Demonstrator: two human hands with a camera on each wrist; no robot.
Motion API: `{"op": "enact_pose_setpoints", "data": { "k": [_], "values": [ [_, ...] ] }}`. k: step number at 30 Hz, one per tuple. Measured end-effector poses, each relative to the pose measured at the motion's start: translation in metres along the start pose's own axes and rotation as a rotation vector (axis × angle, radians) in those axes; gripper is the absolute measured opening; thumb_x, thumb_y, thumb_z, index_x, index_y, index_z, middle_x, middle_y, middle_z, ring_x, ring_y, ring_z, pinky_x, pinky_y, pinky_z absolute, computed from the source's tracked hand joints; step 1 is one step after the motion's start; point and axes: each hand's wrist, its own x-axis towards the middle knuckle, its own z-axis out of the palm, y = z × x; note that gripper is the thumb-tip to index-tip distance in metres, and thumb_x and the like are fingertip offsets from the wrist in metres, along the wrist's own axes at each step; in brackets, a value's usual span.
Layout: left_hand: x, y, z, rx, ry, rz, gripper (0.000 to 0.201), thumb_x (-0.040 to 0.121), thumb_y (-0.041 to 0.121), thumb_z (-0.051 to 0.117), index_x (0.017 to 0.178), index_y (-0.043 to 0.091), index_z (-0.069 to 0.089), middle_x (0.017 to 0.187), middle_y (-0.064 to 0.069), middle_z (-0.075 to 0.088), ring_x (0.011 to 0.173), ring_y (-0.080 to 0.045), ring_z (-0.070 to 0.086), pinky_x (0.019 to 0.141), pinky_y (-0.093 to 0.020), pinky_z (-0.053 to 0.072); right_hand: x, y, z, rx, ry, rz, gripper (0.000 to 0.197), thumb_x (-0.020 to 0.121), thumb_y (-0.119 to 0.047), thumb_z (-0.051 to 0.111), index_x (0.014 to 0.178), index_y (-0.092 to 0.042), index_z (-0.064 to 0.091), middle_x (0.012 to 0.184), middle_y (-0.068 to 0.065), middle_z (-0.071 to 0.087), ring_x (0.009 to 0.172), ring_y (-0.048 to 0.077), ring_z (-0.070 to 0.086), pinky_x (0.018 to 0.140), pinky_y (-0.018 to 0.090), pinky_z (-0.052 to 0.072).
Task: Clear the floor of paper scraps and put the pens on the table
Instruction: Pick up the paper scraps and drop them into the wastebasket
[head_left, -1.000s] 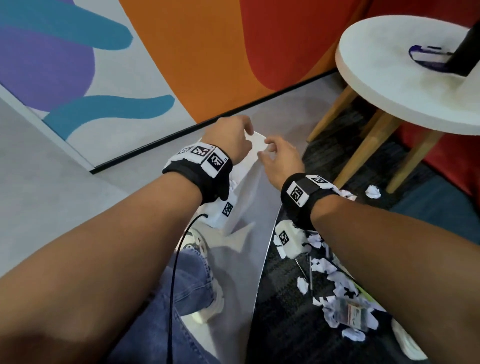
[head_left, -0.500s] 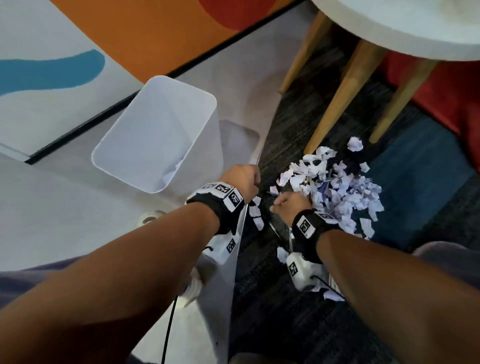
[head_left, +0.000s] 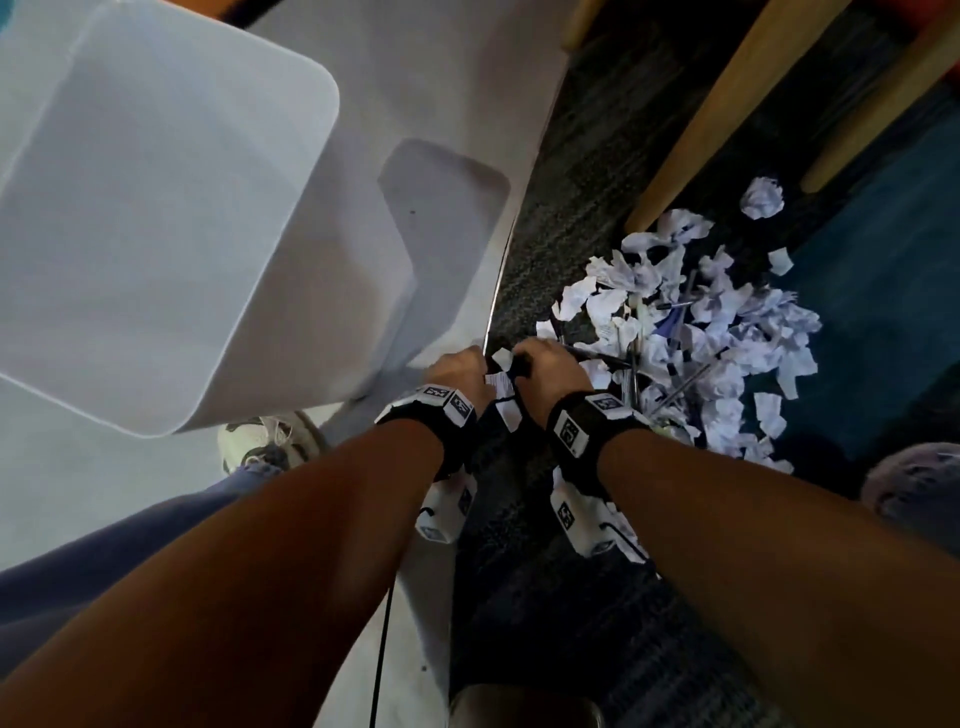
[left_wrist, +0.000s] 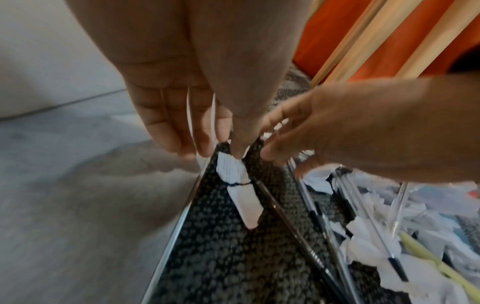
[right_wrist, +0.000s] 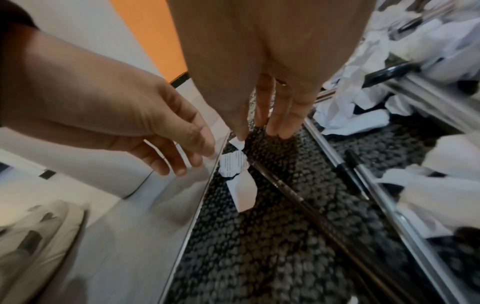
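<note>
My left hand (left_wrist: 187, 98) and right hand (right_wrist: 262, 82) hover, fingers loose and gripping nothing, over small torn white paper scraps (right_wrist: 240, 176) on dark carpet beside the metal strip. They look feather-light and floppy; I'd pinch their edges.

Bin (head_left: 156, 218) cut off at the frame's top and left, table legs (head_left: 727, 104) cropped above, pens (head_left: 675, 384) half buried under scraps (head_left: 727, 322) — count unclear, shoe (right_wrist: 31, 236) blurred.

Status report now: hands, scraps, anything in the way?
Both hands open over scraps at the carpet edge. Pens mixed in the pile. Bin beside.
</note>
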Motion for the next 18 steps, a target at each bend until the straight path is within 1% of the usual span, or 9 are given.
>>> {"op": "enact_pose_setpoints", "data": {
  "k": [1,3,5,7,9,11,13,15,18],
  "values": [
    [0.004,-0.001,0.007,-0.004,0.001,0.001,0.033,0.089,0.021,0.058,0.12,0.009,0.052,0.115,-0.015,0.063,0.107,-0.034,0.06,0.084,-0.034,0.045,0.004,0.0,0.0,0.007,-0.015,-0.006,0.038,0.083,-0.004,0.052,0.118,-0.014,0.059,0.121,0.015,0.054,0.11,0.034,0.055,0.092,0.038,0.045],
    [0.012,0.0,0.014,-0.059,-0.043,-0.026,0.036,0.092,0.025,0.057,0.12,0.005,0.049,0.12,-0.016,0.061,0.11,-0.034,0.058,0.081,-0.032,0.042,0.013,0.0,-0.001,-0.04,-0.079,-0.032,0.052,0.086,-0.007,0.053,0.136,-0.019,0.048,0.132,0.014,0.045,0.118,0.035,0.049,0.101,0.041,0.041],
    [0.021,0.002,0.018,-0.128,-0.067,-0.038,0.039,0.092,0.028,0.057,0.121,0.004,0.048,0.121,-0.017,0.06,0.111,-0.034,0.057,0.078,-0.03,0.038,0.021,-0.001,0.0,-0.116,-0.15,-0.082,0.056,0.087,-0.011,0.055,0.141,-0.021,0.042,0.136,0.013,0.041,0.121,0.036,0.044,0.103,0.043,0.039],
    [0.027,0.004,0.021,-0.147,-0.069,-0.021,0.041,0.091,0.029,0.057,0.123,0.005,0.048,0.12,-0.015,0.06,0.11,-0.034,0.058,0.077,-0.029,0.037,0.028,-0.002,0.001,-0.197,-0.166,-0.146,0.047,0.088,-0.018,0.056,0.135,-0.02,0.049,0.13,0.013,0.042,0.115,0.036,0.048,0.1,0.041,0.042],
    [0.033,0.003,0.026,-0.128,-0.07,-0.007,0.038,0.089,0.031,0.061,0.116,0.005,0.055,0.116,-0.015,0.061,0.108,-0.033,0.059,0.079,-0.032,0.042,0.032,-0.003,-0.003,-0.239,-0.17,-0.174,0.034,0.091,-0.022,0.054,0.124,-0.016,0.058,0.124,0.015,0.046,0.111,0.036,0.052,0.095,0.039,0.043],
    [0.034,0.003,0.027,-0.081,-0.069,0.003,0.037,0.086,0.031,0.066,0.109,0.003,0.059,0.114,-0.016,0.061,0.107,-0.034,0.059,0.084,-0.037,0.045,0.035,-0.005,-0.009,-0.282,-0.208,-0.161,0.028,0.091,-0.02,0.053,0.118,-0.013,0.06,0.121,0.016,0.051,0.112,0.035,0.054,0.091,0.037,0.042],
    [0.033,0.002,0.027,-0.048,-0.067,0.0,0.033,0.087,0.028,0.066,0.107,0.002,0.061,0.115,-0.016,0.059,0.109,-0.033,0.057,0.089,-0.04,0.045,0.036,-0.006,-0.012,-0.26,-0.203,-0.132,0.025,0.091,-0.02,0.053,0.113,-0.012,0.062,0.119,0.015,0.055,0.112,0.033,0.055,0.088,0.036,0.042],
    [0.032,0.001,0.027,-0.039,-0.056,-0.002,0.024,0.087,0.022,0.064,0.104,0.005,0.062,0.115,-0.014,0.06,0.109,-0.032,0.057,0.092,-0.039,0.046,0.032,-0.002,-0.014,-0.17,-0.13,-0.079,0.02,0.091,-0.019,0.054,0.107,-0.012,0.065,0.114,0.015,0.059,0.108,0.032,0.057,0.085,0.034,0.043],
    [0.029,-0.001,0.027,-0.069,-0.039,0.006,0.007,0.084,0.02,0.065,0.086,0.015,0.06,0.104,-0.01,0.065,0.1,-0.029,0.061,0.086,-0.036,0.048,0.013,0.011,-0.014,0.014,0.007,-0.034,0.013,0.09,-0.017,0.057,0.095,-0.011,0.067,0.104,0.012,0.064,0.097,0.03,0.059,0.078,0.031,0.043]
  ]
}}
